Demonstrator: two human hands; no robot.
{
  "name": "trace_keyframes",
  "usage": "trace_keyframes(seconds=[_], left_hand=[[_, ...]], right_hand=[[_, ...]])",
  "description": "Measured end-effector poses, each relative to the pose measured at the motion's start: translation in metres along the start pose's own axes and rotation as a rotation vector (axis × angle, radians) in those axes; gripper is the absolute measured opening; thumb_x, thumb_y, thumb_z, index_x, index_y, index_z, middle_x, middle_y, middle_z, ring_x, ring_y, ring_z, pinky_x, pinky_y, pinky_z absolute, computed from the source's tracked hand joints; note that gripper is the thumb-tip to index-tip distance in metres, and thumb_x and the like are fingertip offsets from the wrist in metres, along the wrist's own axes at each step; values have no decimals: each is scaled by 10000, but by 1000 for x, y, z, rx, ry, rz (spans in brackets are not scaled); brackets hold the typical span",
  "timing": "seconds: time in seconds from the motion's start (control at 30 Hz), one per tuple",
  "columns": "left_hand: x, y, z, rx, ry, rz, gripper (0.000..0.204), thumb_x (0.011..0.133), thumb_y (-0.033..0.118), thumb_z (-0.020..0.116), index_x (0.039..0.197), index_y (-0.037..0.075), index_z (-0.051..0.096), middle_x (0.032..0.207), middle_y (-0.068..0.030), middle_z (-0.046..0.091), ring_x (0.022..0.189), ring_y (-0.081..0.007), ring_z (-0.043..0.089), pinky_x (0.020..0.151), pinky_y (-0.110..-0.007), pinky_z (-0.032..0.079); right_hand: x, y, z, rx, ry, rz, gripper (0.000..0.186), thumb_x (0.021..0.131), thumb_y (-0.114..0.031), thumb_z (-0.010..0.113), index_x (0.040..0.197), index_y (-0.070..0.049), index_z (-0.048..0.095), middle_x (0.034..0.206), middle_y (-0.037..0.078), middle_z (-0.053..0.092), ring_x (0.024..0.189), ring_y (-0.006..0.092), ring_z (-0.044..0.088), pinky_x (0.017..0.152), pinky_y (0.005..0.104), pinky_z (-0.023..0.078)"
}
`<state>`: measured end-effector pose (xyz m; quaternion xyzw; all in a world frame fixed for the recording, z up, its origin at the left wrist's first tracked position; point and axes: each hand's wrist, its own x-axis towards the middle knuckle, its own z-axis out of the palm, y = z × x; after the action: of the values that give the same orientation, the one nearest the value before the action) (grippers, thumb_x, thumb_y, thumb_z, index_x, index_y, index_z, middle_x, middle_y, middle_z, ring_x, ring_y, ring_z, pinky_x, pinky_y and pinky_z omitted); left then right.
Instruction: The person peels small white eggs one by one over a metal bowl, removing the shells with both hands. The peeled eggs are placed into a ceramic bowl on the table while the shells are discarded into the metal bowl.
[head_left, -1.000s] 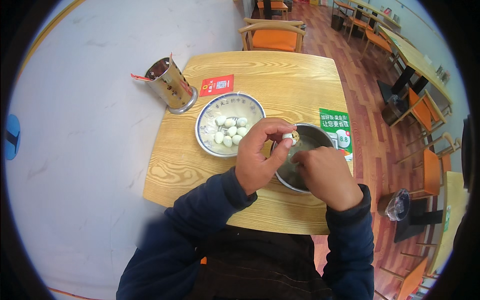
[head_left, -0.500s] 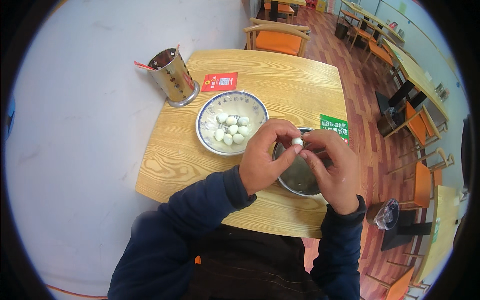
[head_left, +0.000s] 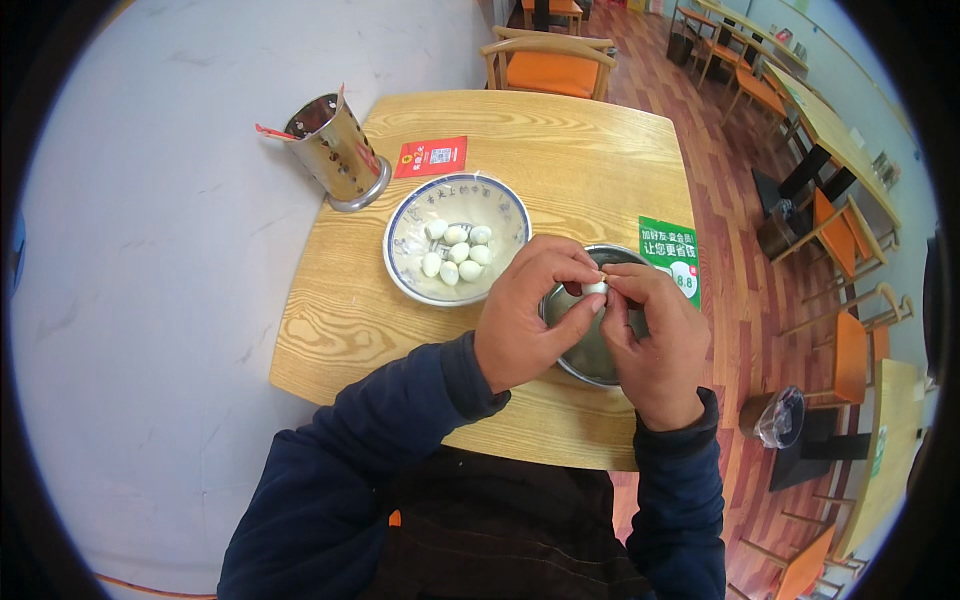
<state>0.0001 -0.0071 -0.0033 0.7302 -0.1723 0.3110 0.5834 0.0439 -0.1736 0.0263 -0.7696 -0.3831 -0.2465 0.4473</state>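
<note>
Left hand (head_left: 522, 318): thumb and fingers pinched nearly closed on small egg (head_left: 594, 289) | right hand (head_left: 662, 338): fingertips pinching its three o'clock side | egg over metal bowl (head_left: 590, 382), presumably to catch bits | patterned bowl (head_left: 505, 225) at ten o'clock

Shows a pale, grey-veined wall (head_left: 200, 300) to the left and reddish plank flooring (head_left: 735, 240) to the right. Includes a light wooden table (head_left: 560, 150) in front, an orange-seated chair (head_left: 553, 74) just beyond its far edge, and more wooden tables (head_left: 840, 142) and orange-padded chairs (head_left: 851, 355) along the right-hand wall (head_left: 855, 85).
</note>
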Motion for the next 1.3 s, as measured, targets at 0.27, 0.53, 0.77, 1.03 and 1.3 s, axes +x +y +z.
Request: trace_keyframes(seconds=[0.27,0.53,0.77,1.03,1.3], left_hand=[[3,3,0,42,-55,59,283,868,-49,752,1121,51,670,1164,-133,675,1050,-273,682,905,-363,556],[2,0,1,-61,-41,0,311,865,-85,662,1147,45,677,1197,-138,704,1148,-300,671,1002,-392,531],[0,-7,2,-181,33,-53,322,889,-93,619,1181,33,670,1205,-121,677,1134,-244,654,1001,-352,524],[0,-9,-5,-198,35,-88,328,958,-96,564,1261,24,602,1274,-118,601,1175,-193,606,1027,-326,497],[-2,-10,3,-242,66,-136,304,945,-94,630,1220,31,608,1291,-109,580,1175,-182,614,1004,-317,526]], right_hand=[[-3,-2,-1,-53,-1,24,283,787,93,744,995,-33,598,934,101,694,748,252,702,657,338,570],[-7,2,0,187,71,252,200,853,103,682,994,-11,597,857,89,681,694,167,676,659,290,562],[-3,2,-5,211,63,337,182,835,120,650,952,-17,629,849,94,671,711,167,666,669,288,551],[10,6,-15,-277,-551,4,120,841,-88,747,940,-21,737,926,161,693,833,379,689,768,492,566],[21,0,-20,-132,-505,227,101,906,-78,712,976,-6,718,870,226,715,799,395,716,711,475,576]])
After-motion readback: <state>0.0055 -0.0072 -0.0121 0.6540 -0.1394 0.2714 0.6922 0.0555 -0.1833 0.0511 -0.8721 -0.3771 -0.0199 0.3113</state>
